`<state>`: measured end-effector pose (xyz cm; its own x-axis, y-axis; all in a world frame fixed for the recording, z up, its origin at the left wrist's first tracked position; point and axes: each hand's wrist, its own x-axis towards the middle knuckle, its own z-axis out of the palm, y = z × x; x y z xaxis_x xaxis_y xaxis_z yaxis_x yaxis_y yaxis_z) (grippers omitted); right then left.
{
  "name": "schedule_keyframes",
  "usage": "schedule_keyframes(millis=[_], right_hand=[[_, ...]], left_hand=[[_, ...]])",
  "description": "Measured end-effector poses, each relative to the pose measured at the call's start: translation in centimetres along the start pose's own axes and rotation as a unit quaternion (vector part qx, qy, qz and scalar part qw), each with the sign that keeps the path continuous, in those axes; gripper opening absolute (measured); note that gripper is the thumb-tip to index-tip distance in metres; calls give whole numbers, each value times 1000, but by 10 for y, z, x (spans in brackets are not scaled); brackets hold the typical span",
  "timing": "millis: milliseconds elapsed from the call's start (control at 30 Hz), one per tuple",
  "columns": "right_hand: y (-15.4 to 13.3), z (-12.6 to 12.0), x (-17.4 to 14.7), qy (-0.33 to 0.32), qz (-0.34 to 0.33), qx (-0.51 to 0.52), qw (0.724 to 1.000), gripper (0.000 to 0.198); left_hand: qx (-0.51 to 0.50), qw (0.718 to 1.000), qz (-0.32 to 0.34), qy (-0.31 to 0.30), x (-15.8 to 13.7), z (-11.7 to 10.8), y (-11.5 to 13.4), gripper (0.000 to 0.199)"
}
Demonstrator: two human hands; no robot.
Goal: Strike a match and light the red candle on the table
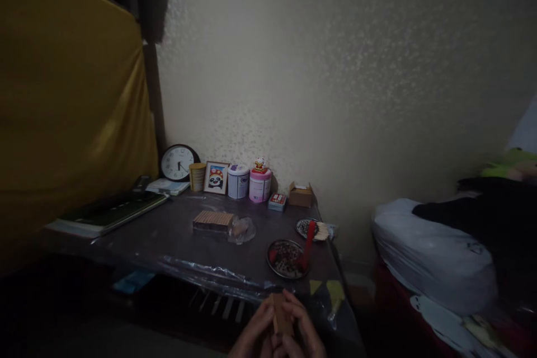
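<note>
A small brown cardboard box [282,314] is held between both hands at the table's front edge. The fingers of my left hand [257,329] close on its left side. From the right, my right hand [305,325] grips it, with fingertips near its top and lower end. Just beyond the hands stands a round metal dish [287,259] of small dark and pale bits, with a red spoon [309,245] resting in it. Yellow paper pieces [334,290] lie to the right of the hands. The undersides of the fingers are hidden.
The table [168,235] has a clear plastic cover. On it are a row of small brown boxes [212,220], a plastic bag [242,230], a second dish [307,228] and pale sticks [321,231]. Tins [238,182], a framed picture [216,178] and a clock [178,163] line the back.
</note>
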<state>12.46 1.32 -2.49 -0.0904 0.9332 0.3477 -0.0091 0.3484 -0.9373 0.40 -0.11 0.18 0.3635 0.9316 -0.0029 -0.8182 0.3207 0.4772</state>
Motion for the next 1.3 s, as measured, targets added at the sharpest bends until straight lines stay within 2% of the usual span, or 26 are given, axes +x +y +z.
schedule_keyframes(millis=[300, 500, 700, 767, 867, 933, 1067, 1167, 1300], right_hand=[[-1, -3, 0, -28, 16, 40, 999, 51], [-2, -3, 0, -31, 13, 75, 997, 51], [-14, -1, -1, -13, 68, 75, 995, 52], [-25, -3, 0, -29, 65, 66, 995, 52], [-42, -10, 3, -96, 68, 91, 989, 56], [-48, -17, 7, -116, 82, 103, 985, 53], [-43, -30, 14, -70, 122, 46, 989, 31], [-39, -34, 16, -36, 143, 28, 989, 28], [-42, -32, 15, -42, 155, 44, 986, 28]], left_hand=[[7, 1000, 7, 6, -6, 15, 4, 17], [16, 1000, 13, -3, -2, 8, 0, 17], [21, 1000, 9, -19, 1, 3, -3, 18], [22, 1000, 9, -14, -1, 5, -1, 18], [17, 1000, 11, -3, -3, 6, 2, 21], [6, 1000, 1, 7, -5, 5, 4, 24], [-1, 999, -41, 14, -7, 2, 4, 30], [19, 998, -67, -2, -8, 1, 2, 34], [32, 996, -86, -12, -7, 3, 1, 36]])
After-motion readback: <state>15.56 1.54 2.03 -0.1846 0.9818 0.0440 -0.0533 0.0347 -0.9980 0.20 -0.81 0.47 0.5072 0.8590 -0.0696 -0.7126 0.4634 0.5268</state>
